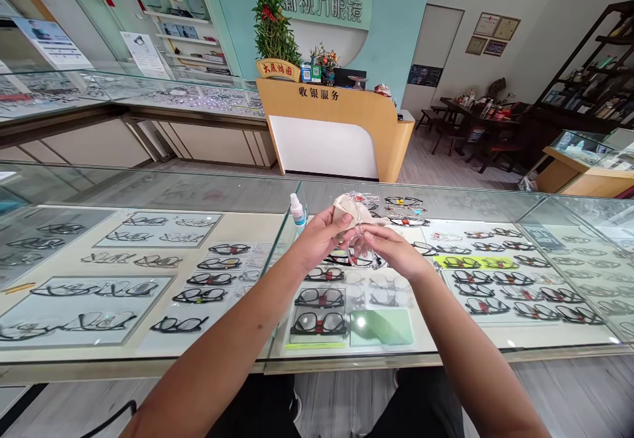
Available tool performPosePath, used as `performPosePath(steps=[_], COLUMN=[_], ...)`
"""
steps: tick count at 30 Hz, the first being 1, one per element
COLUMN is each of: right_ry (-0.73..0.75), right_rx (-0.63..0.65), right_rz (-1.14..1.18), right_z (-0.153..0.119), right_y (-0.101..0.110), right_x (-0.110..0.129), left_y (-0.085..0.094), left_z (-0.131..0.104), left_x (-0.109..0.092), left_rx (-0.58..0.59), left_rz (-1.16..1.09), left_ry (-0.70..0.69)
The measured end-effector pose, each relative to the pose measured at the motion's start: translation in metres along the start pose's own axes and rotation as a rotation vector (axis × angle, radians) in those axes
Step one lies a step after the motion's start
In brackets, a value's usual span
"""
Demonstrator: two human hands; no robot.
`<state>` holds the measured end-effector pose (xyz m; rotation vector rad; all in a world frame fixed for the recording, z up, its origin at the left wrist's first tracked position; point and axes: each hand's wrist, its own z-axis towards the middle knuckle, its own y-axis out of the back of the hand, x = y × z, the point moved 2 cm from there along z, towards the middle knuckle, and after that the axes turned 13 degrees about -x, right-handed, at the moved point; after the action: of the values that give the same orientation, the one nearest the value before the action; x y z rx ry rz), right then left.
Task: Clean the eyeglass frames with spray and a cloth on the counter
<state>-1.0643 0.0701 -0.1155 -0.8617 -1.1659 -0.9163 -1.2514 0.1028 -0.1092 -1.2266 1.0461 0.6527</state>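
Observation:
Above the glass display counter, both my hands come together around a pair of clear-framed eyeglasses (364, 253). My left hand (329, 228) is closed on a cream cleaning cloth (351, 208), which is folded around the upper part of the glasses. With its fingers wrapped on the frame, my right hand (393, 248) holds the glasses from the right side. Part of the frame is hidden by the cloth and fingers. A small white spray bottle (297, 211) stands upright on the glass just left of my left hand.
Under the counter's glass top (317, 356) lie rows of eyeglasses (319, 324) and a green card (381, 327). Farther off stands a wooden cashier desk (341, 104) with a leafy plant (272, 28). Another glass showcase (188, 98) runs along the left.

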Motion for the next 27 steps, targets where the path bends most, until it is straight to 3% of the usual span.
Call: performPosePath(steps=[4, 11, 18, 27], right_ry=[0.014, 0.017, 0.004, -0.006], right_rx=[0.006, 0.032, 0.028, 0.066], right_rz=[-0.012, -0.101, -0.005, -0.105], right_z=[0.001, 0.000, -0.002, -0.001], right_y=[-0.002, -0.005, 0.002, -0.010], right_x=[0.002, 0.008, 0.009, 0.014], left_y=[-0.003, -0.003, -0.004, -0.004], left_z=[0.000, 0.001, -0.005, 0.000], left_x=[0.003, 0.006, -0.005, 0.005], left_rx=[-0.064, -0.075, 0.063, -0.056], left_rz=[0.037, 0.044, 0.013, 0.063], left_ry=[-0.033, -0.020, -0.032, -0.064])
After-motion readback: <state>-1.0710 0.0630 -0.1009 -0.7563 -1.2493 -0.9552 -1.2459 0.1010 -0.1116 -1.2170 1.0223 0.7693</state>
